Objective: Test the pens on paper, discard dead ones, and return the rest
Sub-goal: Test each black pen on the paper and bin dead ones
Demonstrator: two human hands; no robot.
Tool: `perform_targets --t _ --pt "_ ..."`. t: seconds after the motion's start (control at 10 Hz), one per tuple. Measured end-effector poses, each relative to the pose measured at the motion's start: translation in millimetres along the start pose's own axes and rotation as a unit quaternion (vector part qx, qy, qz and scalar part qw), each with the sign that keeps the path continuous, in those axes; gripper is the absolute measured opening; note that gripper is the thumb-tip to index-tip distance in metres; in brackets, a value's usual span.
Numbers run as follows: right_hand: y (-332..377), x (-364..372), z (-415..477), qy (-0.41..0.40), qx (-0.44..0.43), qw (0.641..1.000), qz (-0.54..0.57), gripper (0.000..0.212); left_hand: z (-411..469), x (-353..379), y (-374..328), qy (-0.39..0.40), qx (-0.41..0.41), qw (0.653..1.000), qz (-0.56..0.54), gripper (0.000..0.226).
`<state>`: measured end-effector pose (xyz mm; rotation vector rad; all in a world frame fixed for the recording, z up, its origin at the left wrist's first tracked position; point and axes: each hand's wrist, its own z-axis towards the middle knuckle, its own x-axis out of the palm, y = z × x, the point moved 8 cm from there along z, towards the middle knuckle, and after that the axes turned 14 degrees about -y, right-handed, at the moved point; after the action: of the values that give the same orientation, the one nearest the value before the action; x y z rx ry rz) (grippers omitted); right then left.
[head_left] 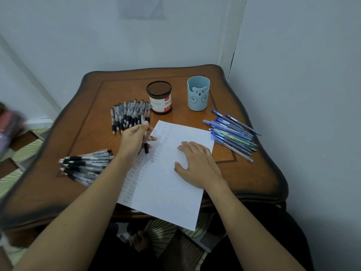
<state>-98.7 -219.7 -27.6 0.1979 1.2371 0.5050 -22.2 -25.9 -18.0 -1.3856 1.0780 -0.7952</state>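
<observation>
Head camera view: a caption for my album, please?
Left hand holds a clear black-grip pen over a marked white paper sheet; the flat right hand rests on it.

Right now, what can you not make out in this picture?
Head view:
Inside of the black mesh cup and the pale blue bear cup: hidden by their walls.
Marks on the white paper sheet: too small.
The pinkish thing at left edge: blurred, cut off.

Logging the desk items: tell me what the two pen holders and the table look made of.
Black holder: likely metal wire mesh, matte, see-through weave; a paper-looking label wraps its lower half. Blue bear holder: probably plastic or silicone, smooth, matte, opaque. Table: wood, glossy brown varnish, darker worn edges.
</observation>
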Motion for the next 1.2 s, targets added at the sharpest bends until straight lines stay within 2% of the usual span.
perform_targets --t 0.1,0.2,0.3,0.4,0.6,0.7,0.8,0.9,1.0,1.1,1.2 --pt "0 -1 0 -0.001 0.001 1.0 0.001 0.055 6 -7 -11 0.001 0.005 1.0 -0.015 0.037" --pt "-1 0 1 0.0 0.002 1.0 0.002 0.055 22 -24 -23 -0.062 0.024 0.998 0.003 0.041" --pt "-1 0 1 -0.001 0.002 1.0 -0.001 0.056 38 -42 -30 -0.17 0.03 0.979 0.109 0.042" --pt "-1 0 0 -0.002 0.004 1.0 0.003 0.055 53 -59 -25 -0.237 -0.016 0.954 0.185 0.042" --pt "-2 1 1 0.002 0.006 1.0 0.005 0.055 66 -75 -21 -0.264 0.003 0.935 0.236 0.034" --pt "-2 1 0 0.001 0.006 1.0 0.009 0.055 61 -74 -26 -0.268 0.039 0.928 0.256 0.044" --pt "-2 1 0 0.001 0.007 1.0 0.008 0.055 53 -67 -31 -0.247 0.07 0.929 0.268 0.05" --pt "-3 1 0 0.0 0.007 1.0 0.007 0.055 51 -65 -32 -0.229 0.102 0.927 0.279 0.044" --pt "-2 1 0 0.001 0.007 1.0 0.007 0.055 55 -71 -28 -0.218 0.094 0.932 0.273 0.042" --pt "-2 1 0 0.002 0.008 1.0 0.006 0.055 50 -75 -28 -0.209 0.084 0.943 0.246 0.062" --pt "-1 1 0 0.0 0.006 1.0 0.003 0.055 43 -79 -32 -0.213 0.105 0.945 0.226 0.059"
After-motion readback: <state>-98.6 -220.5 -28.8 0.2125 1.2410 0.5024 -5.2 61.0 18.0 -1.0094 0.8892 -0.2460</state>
